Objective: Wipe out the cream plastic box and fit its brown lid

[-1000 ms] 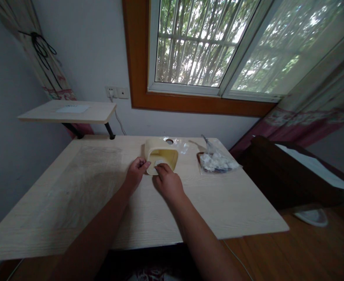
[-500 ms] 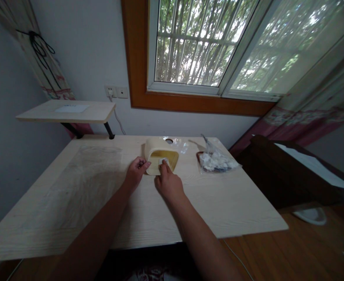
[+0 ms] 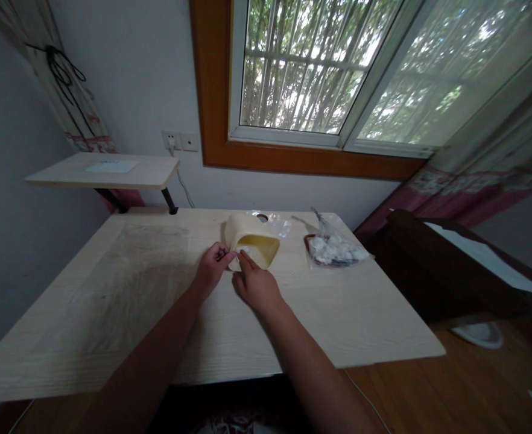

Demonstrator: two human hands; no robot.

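Note:
A cream-yellow plastic container lies on the table with its opening towards me. Its left rim is pinched in the closed fingers of my left hand. My right hand reaches to the lower left of the opening, close to my left fingertips, its fingers pressed together. At those fingertips, against the inner wall, shows a small white wad. It is partly covered by the fingers, and its material is too small to make out.
A clear plastic bag with white crumpled stuff lies right of the container. Clear film lies behind it by a cable hole. A raised shelf stands back left, and a transparent sheet covers the table's left part.
My right hand has moved slightly left along the container's inside, with the white wad at its fingertips. The container has shifted and tilted a little; my left hand stays at its rim.

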